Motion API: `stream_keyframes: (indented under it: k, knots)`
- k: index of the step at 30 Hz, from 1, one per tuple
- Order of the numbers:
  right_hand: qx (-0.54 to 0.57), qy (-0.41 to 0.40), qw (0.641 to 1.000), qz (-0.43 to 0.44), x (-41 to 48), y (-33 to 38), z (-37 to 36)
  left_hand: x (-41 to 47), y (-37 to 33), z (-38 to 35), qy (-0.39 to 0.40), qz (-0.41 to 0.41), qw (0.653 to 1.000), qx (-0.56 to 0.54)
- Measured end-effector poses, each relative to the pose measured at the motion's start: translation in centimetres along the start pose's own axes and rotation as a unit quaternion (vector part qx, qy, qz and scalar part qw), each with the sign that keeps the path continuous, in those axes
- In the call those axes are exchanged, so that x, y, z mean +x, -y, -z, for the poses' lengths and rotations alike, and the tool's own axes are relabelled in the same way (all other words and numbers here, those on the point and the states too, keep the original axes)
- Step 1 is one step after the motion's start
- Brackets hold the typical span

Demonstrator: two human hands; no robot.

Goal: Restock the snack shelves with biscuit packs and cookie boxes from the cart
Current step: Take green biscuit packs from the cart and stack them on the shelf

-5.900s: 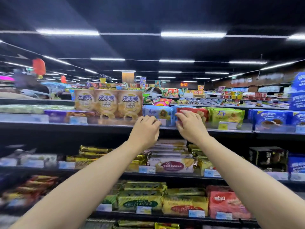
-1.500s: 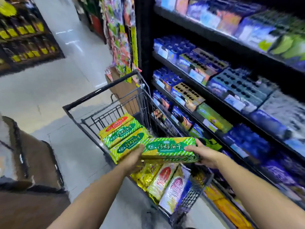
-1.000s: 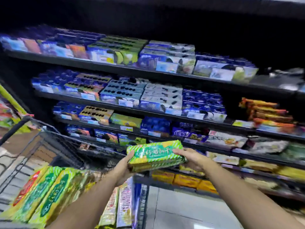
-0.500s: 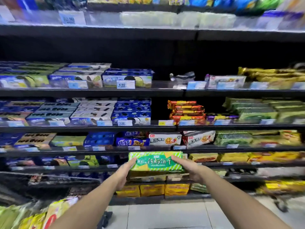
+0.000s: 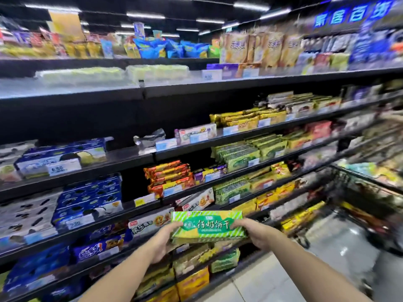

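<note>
Green biscuit pack [image 5: 208,225] gripped at both ends, left hand [image 5: 163,241] and right hand [image 5: 259,234] fingers curled round it, upper shelves [image 5: 196,90] blurred, cart [image 5: 359,184] at right smeared, cut off

Bare shelf room opens just left of the orange biscuit stack [image 5: 169,177], a dark gap between it and the blue cookie boxes [image 5: 91,197]. One shelf above the stack, bare board runs between a blue-and-white box [image 5: 61,158] and a crumpled silver wrapper [image 5: 150,138]. Right of the stack, purple packs [image 5: 209,173] and green packs [image 5: 237,155] fill the row. Below it, white boxes [image 5: 196,201] crowd the shelf behind the green pack [image 5: 208,225] that my left hand [image 5: 162,240] and right hand [image 5: 257,234] grip. Far right of the stack, a wire cart [image 5: 359,177] narrows the tiled aisle [image 5: 283,269].
</note>
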State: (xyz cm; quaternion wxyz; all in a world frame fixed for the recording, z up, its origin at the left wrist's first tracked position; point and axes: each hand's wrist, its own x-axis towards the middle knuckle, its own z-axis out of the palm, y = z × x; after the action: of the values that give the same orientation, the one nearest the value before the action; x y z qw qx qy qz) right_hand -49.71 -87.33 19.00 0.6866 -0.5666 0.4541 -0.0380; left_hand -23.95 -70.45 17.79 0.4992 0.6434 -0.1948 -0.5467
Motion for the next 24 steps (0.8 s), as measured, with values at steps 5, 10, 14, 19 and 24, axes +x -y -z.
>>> stream_keyframes:
  k: [5,10,14,19,24]
  knots:
    - [0.044,-0.034,0.994,0.089,-2.6,-0.7,5.3,2.7,-2.5,-5.3,0.058,-0.007,0.998,0.027]
    - [0.063,-0.091,0.985,0.133,-3.1,-1.7,10.8,5.3,-4.2,-9.5,0.112,-0.031,0.990,0.081]
    - [0.050,-0.115,0.983,0.131,-1.4,-2.5,14.4,7.4,-4.3,-12.2,0.128,-0.048,0.983,0.124]
    - [0.012,-0.110,0.983,0.147,2.7,-1.4,19.9,10.7,-4.8,-16.4,0.063,-0.071,0.986,0.134]
    - [-0.084,-0.055,0.985,0.141,6.2,2.4,27.7,14.0,-7.4,-22.2,-0.011,-0.079,0.988,0.131]
